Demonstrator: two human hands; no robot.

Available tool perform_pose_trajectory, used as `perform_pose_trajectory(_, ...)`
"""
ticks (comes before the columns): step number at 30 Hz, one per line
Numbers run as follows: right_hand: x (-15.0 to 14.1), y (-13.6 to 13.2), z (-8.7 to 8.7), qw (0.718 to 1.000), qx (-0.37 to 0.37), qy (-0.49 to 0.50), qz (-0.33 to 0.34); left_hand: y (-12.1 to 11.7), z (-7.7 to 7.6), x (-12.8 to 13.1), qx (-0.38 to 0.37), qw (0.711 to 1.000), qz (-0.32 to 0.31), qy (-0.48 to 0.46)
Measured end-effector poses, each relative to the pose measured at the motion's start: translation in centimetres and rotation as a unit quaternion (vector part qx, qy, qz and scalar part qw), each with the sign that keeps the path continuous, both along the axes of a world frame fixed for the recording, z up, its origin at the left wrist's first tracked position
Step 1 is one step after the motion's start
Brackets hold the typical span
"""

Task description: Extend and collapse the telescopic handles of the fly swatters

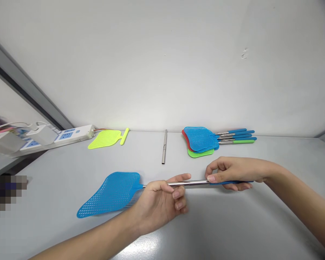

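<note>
A blue fly swatter [112, 193] lies across the front of the view, its perforated head to the left and its metal shaft running right to a blue grip. Around the shaft near the head, the thumb and fingers of my left hand [162, 204] are closed, palm up. My right hand [230, 173] pinches the swatter where the metal meets the blue grip, and covers part of that grip. Beyond my hands, a loose metal rod [164, 148] rests on the table, pointing toward the wall.
Several stacked fly swatters [203, 139] with blue, red and green heads lie at the back right. At the back left are a yellow-green swatter head [105, 139] and a short yellow-green grip [124, 136]. A power strip [82, 133] with plugged-in chargers borders the grey table's left side.
</note>
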State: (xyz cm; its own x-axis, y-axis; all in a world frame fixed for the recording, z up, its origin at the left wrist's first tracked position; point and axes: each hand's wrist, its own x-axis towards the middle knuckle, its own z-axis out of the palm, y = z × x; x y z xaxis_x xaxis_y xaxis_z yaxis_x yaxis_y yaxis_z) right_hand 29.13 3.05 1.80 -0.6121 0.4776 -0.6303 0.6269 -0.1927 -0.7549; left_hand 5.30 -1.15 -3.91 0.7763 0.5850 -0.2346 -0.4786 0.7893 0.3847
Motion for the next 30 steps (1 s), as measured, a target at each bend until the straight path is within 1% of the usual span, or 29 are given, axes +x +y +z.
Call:
perform_pose_trajectory(5, 0.0, -0.1, 0.2, 1.0, 0.012, -0.008, 0.005, -0.1, 0.4, 0.0, 0.008, 1.0, -0.01, 0.005)
perform_pose_trajectory(12, 0.0, 0.0, 0.6, 1.0, 0.016, -0.023, 0.013, -0.2, 0.5, -0.1, 0.025, 0.999, -0.036, 0.012)
perform_pose_trajectory(16, 0.1, 0.1, 0.7, 0.999, 0.026, -0.026, 0.022, -0.4, 0.5, -0.2, 0.051, 0.998, -0.041, 0.023)
perform_pose_trajectory(20, 0.3, 0.1, 1.0, 0.997, 0.06, -0.044, 0.026, -0.5, 0.4, -0.1, 0.087, 0.995, -0.043, 0.038)
perform_pose_trajectory(25, 0.6, -0.1, 1.6, 0.99, 0.114, -0.064, 0.051, -0.5, 0.2, -0.1, 0.11, 0.991, -0.029, 0.063)
perform_pose_trajectory(30, 0.9, -0.2, 1.7, 0.989, 0.122, -0.057, 0.061, -0.6, 0.2, 0.0, 0.126, 0.988, -0.013, 0.094)
